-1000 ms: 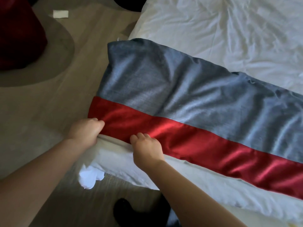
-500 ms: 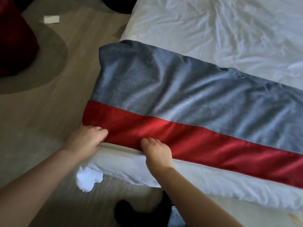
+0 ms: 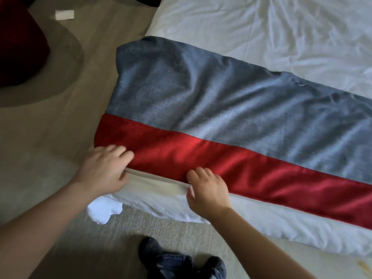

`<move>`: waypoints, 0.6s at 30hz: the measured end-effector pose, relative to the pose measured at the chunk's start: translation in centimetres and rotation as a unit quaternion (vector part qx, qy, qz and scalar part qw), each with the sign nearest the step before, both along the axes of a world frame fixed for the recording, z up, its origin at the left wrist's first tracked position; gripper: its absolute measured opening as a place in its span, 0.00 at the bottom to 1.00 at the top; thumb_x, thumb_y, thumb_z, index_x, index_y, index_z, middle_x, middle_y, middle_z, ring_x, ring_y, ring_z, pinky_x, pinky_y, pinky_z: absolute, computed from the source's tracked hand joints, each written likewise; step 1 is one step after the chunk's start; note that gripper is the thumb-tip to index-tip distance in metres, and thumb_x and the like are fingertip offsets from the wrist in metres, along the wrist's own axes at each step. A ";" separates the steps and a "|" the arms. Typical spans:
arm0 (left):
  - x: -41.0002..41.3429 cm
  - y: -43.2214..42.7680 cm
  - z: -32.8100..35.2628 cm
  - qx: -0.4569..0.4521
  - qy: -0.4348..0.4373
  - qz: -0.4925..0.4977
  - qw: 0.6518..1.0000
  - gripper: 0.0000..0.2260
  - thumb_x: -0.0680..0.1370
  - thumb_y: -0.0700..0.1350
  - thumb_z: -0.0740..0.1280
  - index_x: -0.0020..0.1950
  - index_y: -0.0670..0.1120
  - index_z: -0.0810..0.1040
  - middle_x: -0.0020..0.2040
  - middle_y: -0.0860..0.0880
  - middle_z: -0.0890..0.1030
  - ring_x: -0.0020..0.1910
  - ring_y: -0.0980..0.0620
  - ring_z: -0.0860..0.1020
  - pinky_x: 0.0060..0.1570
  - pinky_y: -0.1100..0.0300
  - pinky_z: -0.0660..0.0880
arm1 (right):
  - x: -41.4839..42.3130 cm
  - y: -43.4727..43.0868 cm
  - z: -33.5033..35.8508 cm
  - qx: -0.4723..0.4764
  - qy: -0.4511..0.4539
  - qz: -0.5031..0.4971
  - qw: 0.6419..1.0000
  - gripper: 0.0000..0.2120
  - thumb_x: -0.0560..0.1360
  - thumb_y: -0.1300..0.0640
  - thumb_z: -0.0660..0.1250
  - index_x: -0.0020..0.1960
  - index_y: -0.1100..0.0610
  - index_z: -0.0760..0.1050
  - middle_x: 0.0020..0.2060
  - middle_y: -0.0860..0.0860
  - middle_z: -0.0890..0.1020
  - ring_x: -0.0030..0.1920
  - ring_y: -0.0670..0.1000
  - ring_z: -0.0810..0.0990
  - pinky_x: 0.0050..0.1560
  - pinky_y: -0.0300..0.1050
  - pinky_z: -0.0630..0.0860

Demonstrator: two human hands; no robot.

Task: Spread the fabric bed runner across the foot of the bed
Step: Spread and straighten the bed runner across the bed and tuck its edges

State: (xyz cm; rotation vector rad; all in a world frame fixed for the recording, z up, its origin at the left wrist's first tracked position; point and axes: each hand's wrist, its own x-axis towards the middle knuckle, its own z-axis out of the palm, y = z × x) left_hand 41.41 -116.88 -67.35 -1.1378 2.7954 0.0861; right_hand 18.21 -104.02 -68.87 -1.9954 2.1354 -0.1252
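Note:
The bed runner (image 3: 211,101), grey-blue with a red band along its near edge, lies across the white bed (image 3: 261,27) and hangs over the left corner. My left hand (image 3: 102,170) pinches the red band's near edge at the corner, thumb under the hem, fingers on top. My right hand (image 3: 207,188) grips the same edge a little to the right, thumb tucked under. The runner's right end runs out of view.
Beige carpet (image 3: 50,198) lies to the left of and below the bed. A dark red seat (image 3: 18,49) stands at top left, with a white paper (image 3: 64,14) near it. My dark shoes (image 3: 181,262) are at the bottom. White sheet corner (image 3: 102,209) droops to the floor.
Both hands have slid right along the red edge and drawn it nearer to me. The view has shifted, so the runner's corner sits further right.

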 end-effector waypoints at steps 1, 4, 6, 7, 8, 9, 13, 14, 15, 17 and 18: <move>-0.7 0.4 0.0 0.002 0.014 -0.015 1.000 0.09 0.62 0.49 0.66 0.39 0.47 0.74 0.35 0.49 0.74 0.36 0.44 0.76 0.34 0.54 0.74 | -0.6 0.3 0.0 -0.001 0.004 -0.001 1.000 0.10 0.59 0.59 0.72 0.39 0.55 0.75 0.34 0.50 0.77 0.36 0.55 0.78 0.31 0.46 0.75; -3.4 1.9 -0.4 0.025 0.043 -0.071 0.996 0.08 0.64 0.47 0.71 0.41 0.47 0.78 0.37 0.50 0.77 0.36 0.47 0.78 0.35 0.54 0.75 | -1.9 1.0 -0.2 -0.004 0.016 0.001 1.000 0.11 0.56 0.62 0.74 0.36 0.55 0.76 0.32 0.50 0.77 0.33 0.55 0.78 0.28 0.44 0.74; -5.2 2.9 -0.6 0.037 0.044 -0.089 0.994 0.05 0.65 0.43 0.73 0.38 0.46 0.79 0.35 0.50 0.78 0.34 0.47 0.78 0.33 0.55 0.76 | -2.5 1.4 -0.3 -0.009 0.024 0.008 1.000 0.13 0.55 0.64 0.76 0.36 0.55 0.77 0.31 0.50 0.77 0.31 0.54 0.78 0.26 0.42 0.73; -5.8 3.2 -0.7 0.041 0.038 -0.089 0.994 0.05 0.64 0.40 0.74 0.37 0.46 0.80 0.34 0.49 0.78 0.33 0.46 0.78 0.32 0.54 0.76 | -2.8 1.5 -0.4 -0.010 0.026 0.011 1.000 0.13 0.54 0.65 0.77 0.35 0.55 0.78 0.30 0.50 0.77 0.30 0.54 0.78 0.25 0.41 0.72; -6.1 3.5 -0.7 0.044 0.030 -0.082 0.995 0.06 0.64 0.38 0.74 0.36 0.45 0.80 0.33 0.49 0.79 0.32 0.46 0.78 0.30 0.54 0.76 | -2.8 1.6 -0.4 -0.010 0.023 0.011 1.000 0.14 0.53 0.65 0.77 0.35 0.55 0.78 0.30 0.50 0.77 0.30 0.54 0.78 0.24 0.40 0.71; -6.2 3.6 -0.8 0.045 0.026 -0.072 0.996 0.06 0.64 0.36 0.74 0.36 0.45 0.80 0.32 0.48 0.79 0.31 0.45 0.78 0.29 0.54 0.75 | -2.7 1.6 -0.4 -0.010 0.017 0.012 1.000 0.15 0.51 0.66 0.77 0.34 0.55 0.77 0.29 0.50 0.77 0.29 0.53 0.77 0.23 0.39 0.70; -6.1 4.1 -0.3 0.032 0.006 -0.060 0.998 0.11 0.59 0.33 0.76 0.31 0.44 0.77 0.28 0.48 0.75 0.26 0.45 0.75 0.24 0.57 0.71 | -2.2 1.9 -0.5 -0.013 0.001 0.036 0.999 0.18 0.46 0.70 0.75 0.31 0.56 0.76 0.27 0.50 0.75 0.26 0.52 0.75 0.20 0.38 0.66; -6.2 4.4 -0.1 0.030 -0.003 -0.055 0.998 0.12 0.58 0.33 0.76 0.30 0.44 0.76 0.28 0.48 0.74 0.25 0.45 0.75 0.24 0.57 0.70 | -2.4 2.0 -0.5 -0.018 -0.002 0.043 0.999 0.17 0.46 0.69 0.75 0.31 0.56 0.76 0.27 0.50 0.75 0.26 0.52 0.75 0.20 0.38 0.65; -6.4 4.6 0.0 0.031 -0.009 -0.046 0.998 0.12 0.57 0.33 0.75 0.30 0.44 0.74 0.28 0.48 0.74 0.25 0.45 0.74 0.24 0.57 0.69 | -2.7 2.1 -0.5 -0.024 -0.006 0.051 0.998 0.16 0.48 0.68 0.76 0.32 0.55 0.76 0.27 0.49 0.75 0.26 0.52 0.75 0.20 0.38 0.65; -6.9 5.2 0.0 0.039 -0.010 -0.030 0.999 0.11 0.58 0.34 0.73 0.32 0.44 0.73 0.29 0.48 0.74 0.28 0.45 0.75 0.27 0.56 0.70 | -3.6 2.5 -0.5 -0.038 -0.011 0.074 0.996 0.14 0.51 0.66 0.75 0.33 0.54 0.77 0.27 0.49 0.75 0.27 0.52 0.75 0.21 0.38 0.67; -7.2 5.5 -0.2 0.043 -0.006 -0.027 0.999 0.10 0.60 0.36 0.73 0.33 0.44 0.73 0.31 0.48 0.74 0.30 0.45 0.75 0.29 0.55 0.70 | -4.2 2.9 -0.5 -0.043 -0.009 0.080 0.996 0.14 0.52 0.66 0.75 0.34 0.54 0.78 0.28 0.49 0.75 0.28 0.52 0.76 0.22 0.39 0.68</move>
